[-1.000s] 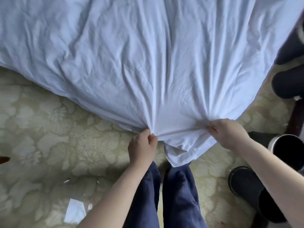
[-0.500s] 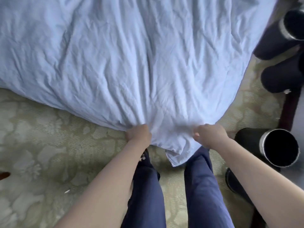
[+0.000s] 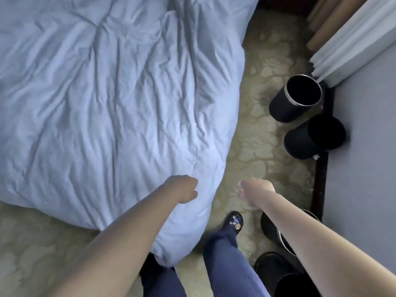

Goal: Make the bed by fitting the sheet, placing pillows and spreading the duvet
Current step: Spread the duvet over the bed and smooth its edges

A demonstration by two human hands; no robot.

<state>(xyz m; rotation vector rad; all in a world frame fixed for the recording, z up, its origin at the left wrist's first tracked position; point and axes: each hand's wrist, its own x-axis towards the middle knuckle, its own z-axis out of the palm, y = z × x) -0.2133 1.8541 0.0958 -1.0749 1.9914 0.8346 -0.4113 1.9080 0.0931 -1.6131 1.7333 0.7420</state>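
A pale blue wrinkled duvet [image 3: 107, 103] covers the bed, and its near corner hangs down to the carpet by my legs. My left hand [image 3: 184, 189] hovers over the duvet's near right part with its fingers loosely curled; no cloth is bunched in it. Off the bed's edge, my right hand [image 3: 255, 191] is above the carpet, also loosely curled and holding nothing. No pillows or fitted sheet show.
Two black cylindrical bins [image 3: 295, 99] [image 3: 312, 138] stand on the patterned carpet [image 3: 257, 125] by the grey wall [image 3: 364, 146]. More dark bins [image 3: 278, 273] sit at lower right. A white curtain [image 3: 353, 39] hangs at upper right. My slippered foot [image 3: 234, 221] stands beside the bed.
Both hands have let go of the duvet's corner, which they were pinching. The view has swung to the bed's right side, and my right hand now hangs over the carpet.
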